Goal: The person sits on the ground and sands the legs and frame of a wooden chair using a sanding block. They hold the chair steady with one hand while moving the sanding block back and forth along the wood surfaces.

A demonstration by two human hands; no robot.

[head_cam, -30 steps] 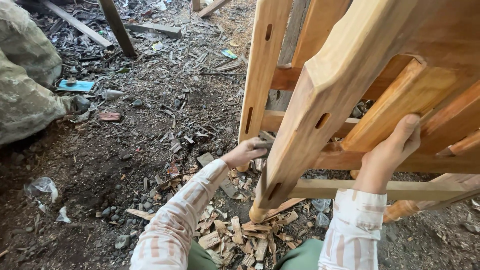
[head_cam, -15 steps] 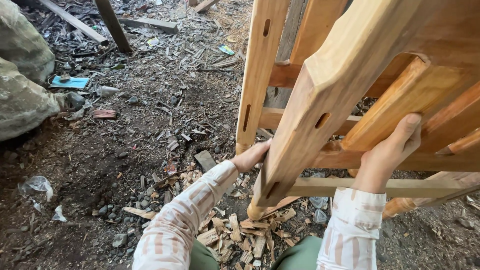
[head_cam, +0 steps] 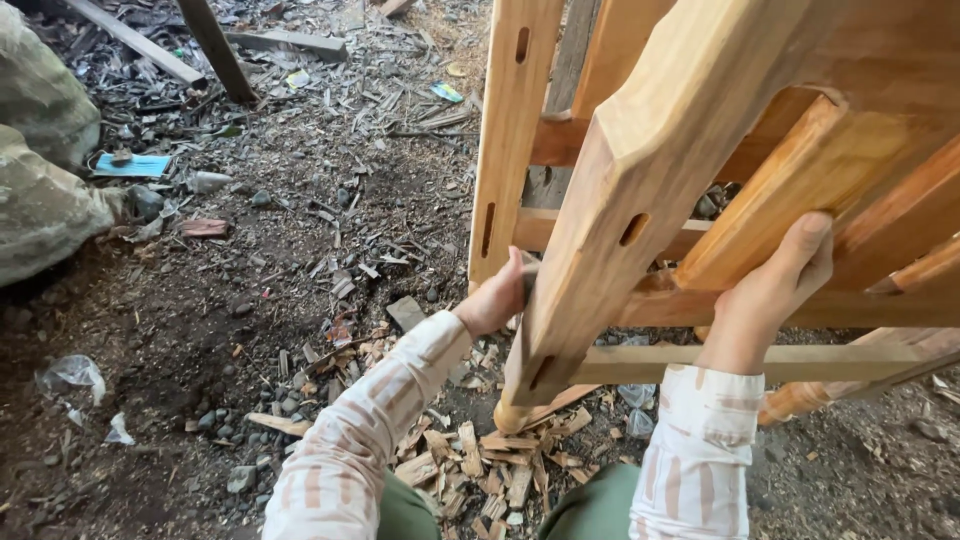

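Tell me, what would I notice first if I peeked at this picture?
A big orange-brown wooden furniture frame fills the right side, tilted over the ground. The right hand grips a rail, and the left hand presses its slotted leg. Wood chips lie scattered below.

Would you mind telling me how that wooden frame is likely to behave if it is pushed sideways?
The wooden frame looks stiff: thick posts joined by several rails. It probably is heavy, since the left hand and right hand both brace it. It may tip or skid, as its rounded foot rests on loose wood chips.
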